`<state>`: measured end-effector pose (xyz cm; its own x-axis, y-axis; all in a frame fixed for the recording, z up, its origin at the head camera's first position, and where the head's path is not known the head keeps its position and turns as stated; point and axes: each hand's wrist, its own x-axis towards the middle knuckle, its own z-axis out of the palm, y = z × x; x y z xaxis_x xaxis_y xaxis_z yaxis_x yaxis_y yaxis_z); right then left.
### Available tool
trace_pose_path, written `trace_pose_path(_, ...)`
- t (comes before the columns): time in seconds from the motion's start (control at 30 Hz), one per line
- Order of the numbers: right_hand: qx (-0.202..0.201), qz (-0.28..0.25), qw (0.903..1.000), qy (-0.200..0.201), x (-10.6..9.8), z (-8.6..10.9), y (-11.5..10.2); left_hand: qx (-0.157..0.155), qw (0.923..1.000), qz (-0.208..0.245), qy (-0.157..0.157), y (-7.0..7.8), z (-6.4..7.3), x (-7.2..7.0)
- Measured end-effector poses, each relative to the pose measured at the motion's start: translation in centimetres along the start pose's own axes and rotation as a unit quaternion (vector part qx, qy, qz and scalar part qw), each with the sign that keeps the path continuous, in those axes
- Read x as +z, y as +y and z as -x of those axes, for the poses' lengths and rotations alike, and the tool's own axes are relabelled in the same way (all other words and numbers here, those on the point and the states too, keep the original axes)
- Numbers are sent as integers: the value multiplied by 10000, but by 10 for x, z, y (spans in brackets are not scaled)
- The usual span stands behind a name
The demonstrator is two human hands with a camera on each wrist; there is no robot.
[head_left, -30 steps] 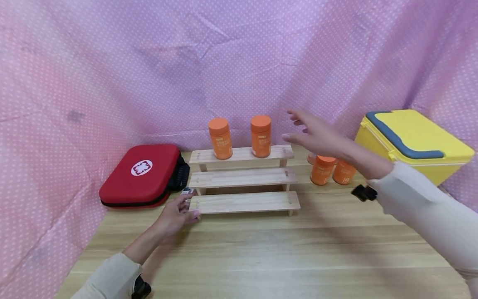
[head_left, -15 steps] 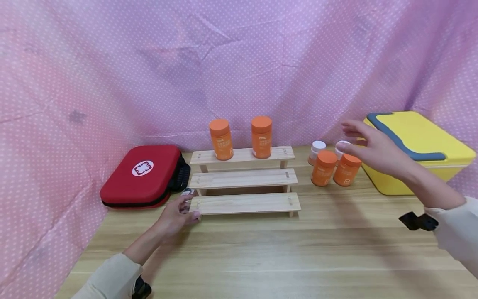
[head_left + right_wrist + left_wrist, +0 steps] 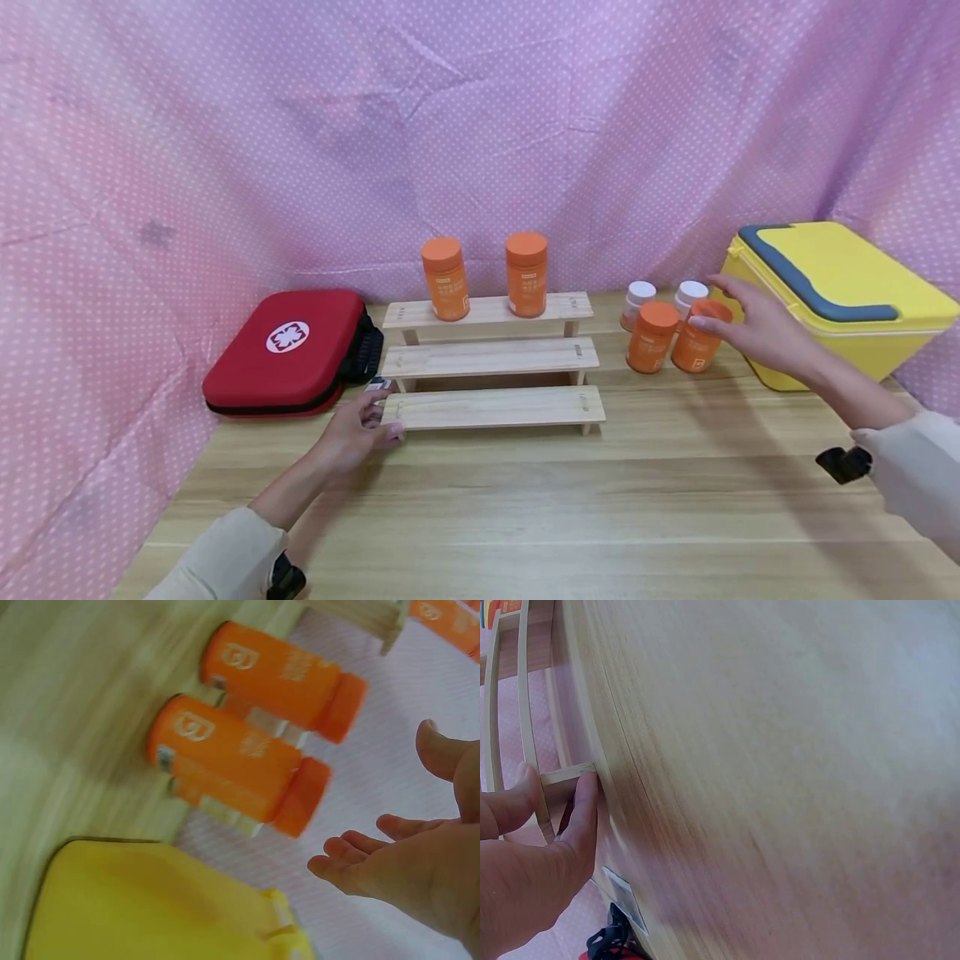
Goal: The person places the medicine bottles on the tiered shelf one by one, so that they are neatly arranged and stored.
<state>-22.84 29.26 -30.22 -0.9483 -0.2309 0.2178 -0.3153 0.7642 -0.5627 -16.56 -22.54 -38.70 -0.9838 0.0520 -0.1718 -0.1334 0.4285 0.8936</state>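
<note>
My left hand (image 3: pixel 347 437) pinches the left end of the lowest step of a three-step wooden display shelf (image 3: pixel 491 357). In the left wrist view its thumb and fingers close on either side of the shelf's end piece (image 3: pixel 561 787). Two orange bottles, one left (image 3: pixel 447 293) and one right (image 3: pixel 527 285), stand on the top step. My right hand (image 3: pixel 768 329) hovers by the cap of an orange bottle (image 3: pixel 693 352) on the table, thumb and fingers spread. In the right wrist view the fingers are apart from the bottle caps. Another orange bottle (image 3: pixel 647 350) stands just left of it.
Two small white-capped bottles, one left (image 3: pixel 639 293) and one right (image 3: pixel 690 293), stand behind the orange pair. A yellow box (image 3: pixel 847 275) with a grey handle is at the right. A red first-aid case (image 3: pixel 288 354) lies on the left. Behind hangs a pink dotted cloth (image 3: pixel 480 125).
My right hand has moved right from beside the top step, then down toward the right orange bottle on the table, uncovering the white-capped bottles. The left hand has stayed on the shelf.
</note>
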Motion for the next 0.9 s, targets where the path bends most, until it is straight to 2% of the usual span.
trace_pose_path(0.23,255,89,9991,-337,4,-3,22,-27,10000,15,-21,1,1,0)
trace_pose_path(0.33,400,-18,9981,-458,7,-3,32,-31,10000,-37,13,1,1,0)
trace_pose_path(0.4,452,-122,9977,-486,10,-3,39,-24,10000,82,-23,1,1,0)
trace_pose_path(0.53,438,-318,9974,-469,17,-1,51,-36,9998,178,-79,1,1,1)
trace_pose_path(0.9,449,-448,9973,-377,23,0,54,-80,9999,-138,-18,1,1,-1)
